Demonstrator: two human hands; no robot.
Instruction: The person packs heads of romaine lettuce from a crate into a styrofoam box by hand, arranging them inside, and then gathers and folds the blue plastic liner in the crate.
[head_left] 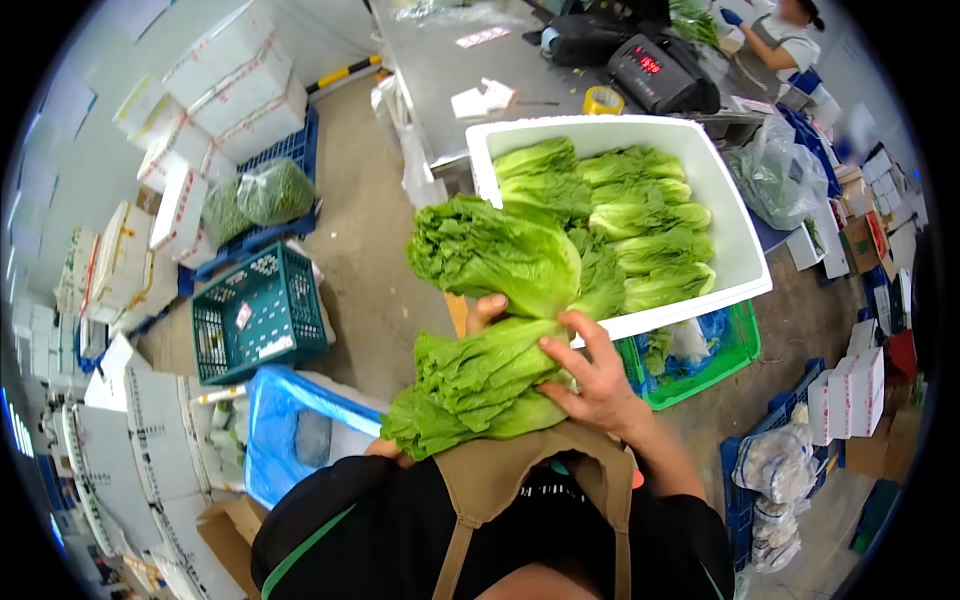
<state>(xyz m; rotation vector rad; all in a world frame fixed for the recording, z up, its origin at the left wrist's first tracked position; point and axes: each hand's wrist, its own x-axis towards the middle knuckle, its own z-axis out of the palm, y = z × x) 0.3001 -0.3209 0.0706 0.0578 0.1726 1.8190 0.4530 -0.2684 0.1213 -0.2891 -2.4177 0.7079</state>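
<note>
Two heads of romaine lettuce are in front of my chest. My left hand [486, 312] supports them from below, its fingertips showing between the two heads; the rest of it is hidden under the leaves. The upper romaine lettuce [500, 255] leans towards the foam box's near left corner. My right hand [598, 388] grips the stem end of the lower romaine lettuce [480, 380], thumb and fingers bent around it. Beyond them, a white foam box [738, 240] holds several more heads in two rows, tilted on the edge of the metal table.
A scale [650, 70] and yellow tape roll [603, 100] sit on the metal table [430, 60]. Below are a green crate [715, 370], a blue-lined box [275, 430] and a teal crate [262, 310]. Stacked foam boxes [240, 80] stand left; another person [785, 45] works far right.
</note>
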